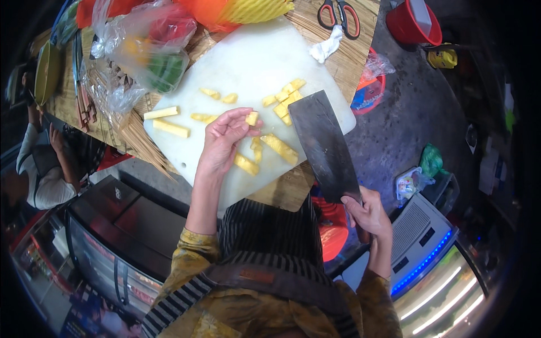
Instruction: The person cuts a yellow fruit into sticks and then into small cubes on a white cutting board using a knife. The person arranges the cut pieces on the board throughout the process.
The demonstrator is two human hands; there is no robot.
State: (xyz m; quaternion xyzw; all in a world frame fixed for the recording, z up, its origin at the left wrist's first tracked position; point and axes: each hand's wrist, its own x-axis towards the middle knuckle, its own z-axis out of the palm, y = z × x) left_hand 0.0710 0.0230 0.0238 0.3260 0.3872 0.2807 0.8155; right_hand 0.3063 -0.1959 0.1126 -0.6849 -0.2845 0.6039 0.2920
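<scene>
Between the fingertips of my left hand is a small chunk of yellow fruit, apparently pineapple, held over a white cutting board. My right hand grips the handle of a broad, dark-bladed cleaver. Its blade slants across the board's right edge, tip toward a cluster of cut yellow chunks. Below my left fingers lie longer yellow strips and a thinner piece. Two pale sticks rest at the board's left, with small offcuts farther up.
Scissors and a crumpled white tissue lie at the table's upper right. Clear plastic bags and bundled wooden skewers border the board's left. A red bucket stands on the floor. Another person is at the far left.
</scene>
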